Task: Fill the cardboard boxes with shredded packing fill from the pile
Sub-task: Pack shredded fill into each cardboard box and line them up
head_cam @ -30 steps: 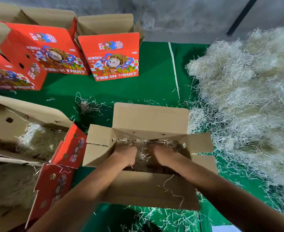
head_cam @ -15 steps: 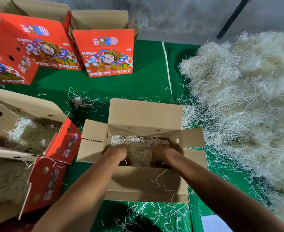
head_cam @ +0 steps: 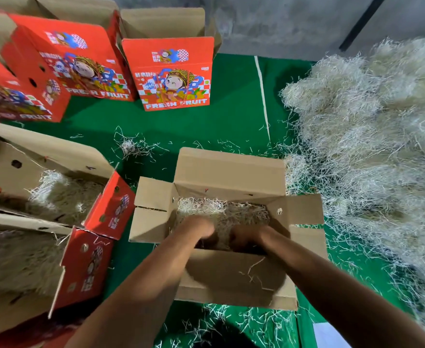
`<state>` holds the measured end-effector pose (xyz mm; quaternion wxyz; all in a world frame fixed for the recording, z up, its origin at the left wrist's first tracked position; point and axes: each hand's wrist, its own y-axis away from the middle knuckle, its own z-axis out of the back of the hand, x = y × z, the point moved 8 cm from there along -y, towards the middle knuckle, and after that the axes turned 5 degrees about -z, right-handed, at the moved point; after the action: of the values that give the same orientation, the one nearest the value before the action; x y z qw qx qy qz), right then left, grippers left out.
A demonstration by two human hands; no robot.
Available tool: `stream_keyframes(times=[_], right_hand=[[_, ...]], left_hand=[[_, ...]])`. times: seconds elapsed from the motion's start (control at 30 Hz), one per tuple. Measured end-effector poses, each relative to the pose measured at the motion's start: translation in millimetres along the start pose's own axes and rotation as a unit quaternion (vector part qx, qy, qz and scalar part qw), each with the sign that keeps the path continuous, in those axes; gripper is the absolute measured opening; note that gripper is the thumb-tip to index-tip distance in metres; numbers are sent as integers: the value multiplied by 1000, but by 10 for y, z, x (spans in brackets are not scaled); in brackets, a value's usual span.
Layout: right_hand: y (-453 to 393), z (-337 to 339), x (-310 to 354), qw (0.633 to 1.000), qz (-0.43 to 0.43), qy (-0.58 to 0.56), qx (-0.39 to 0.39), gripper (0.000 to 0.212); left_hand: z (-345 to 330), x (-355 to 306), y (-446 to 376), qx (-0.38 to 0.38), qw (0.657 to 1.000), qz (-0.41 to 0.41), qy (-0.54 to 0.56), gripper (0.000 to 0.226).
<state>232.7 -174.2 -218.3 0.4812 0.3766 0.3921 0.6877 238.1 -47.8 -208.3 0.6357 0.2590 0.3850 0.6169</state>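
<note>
- Left hand [head_cam: 198,228] and right hand [head_cam: 247,236] reach down into the open box [head_cam: 231,280], grips buried in the fill [head_cam: 221,213]; I cannot tell whether the fingers are spread or clenched.
- The box's near wall hides the fingertips.
- Left of the hands: two filled boxes [head_cam: 56,197].
- Right: the pile [head_cam: 372,151], touching the box.
- Beyond: stray shreds [head_cam: 131,146] on the green worktop [head_cam: 231,121], then red boxes [head_cam: 171,74].
</note>
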Motion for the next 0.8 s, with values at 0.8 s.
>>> stream_keyframes(times=[0.8], right_hand=[[287, 555, -184, 980, -88, -14, -177, 54]], left_hand=[[303, 166, 13, -108, 993, 36, -13, 47]])
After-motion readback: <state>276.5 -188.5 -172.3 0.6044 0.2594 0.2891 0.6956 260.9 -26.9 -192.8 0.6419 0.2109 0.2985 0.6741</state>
